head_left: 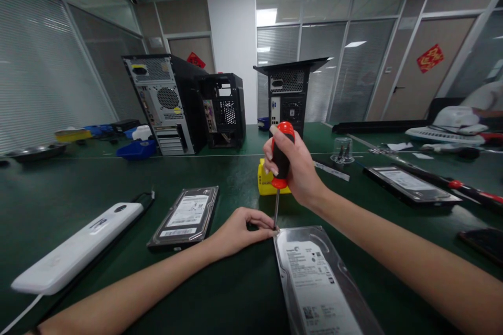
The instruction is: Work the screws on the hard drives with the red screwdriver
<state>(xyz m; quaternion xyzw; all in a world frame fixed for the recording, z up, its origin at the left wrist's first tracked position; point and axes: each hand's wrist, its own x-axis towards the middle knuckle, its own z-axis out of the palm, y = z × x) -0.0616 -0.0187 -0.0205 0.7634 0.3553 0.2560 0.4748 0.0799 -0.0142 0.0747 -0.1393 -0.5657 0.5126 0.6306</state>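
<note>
A white device (76, 248) lies at the far left of the green table (47, 193), and just right of it a spare drive (184, 216) rests label up (print too small to read). The left hand (238, 230) sits next, fingers pinched together at the screwdriver's tip. That screwdriver (280, 167) stands nearly upright, its red-and-black handle clamped in the right hand (296, 170), its tip on the far left corner of the near drive (320, 282). This drive lies just right of the left fingers, long axis running toward the person; its label reads "Seagate". Behind the handle is a yellow box (264, 180).
</note>
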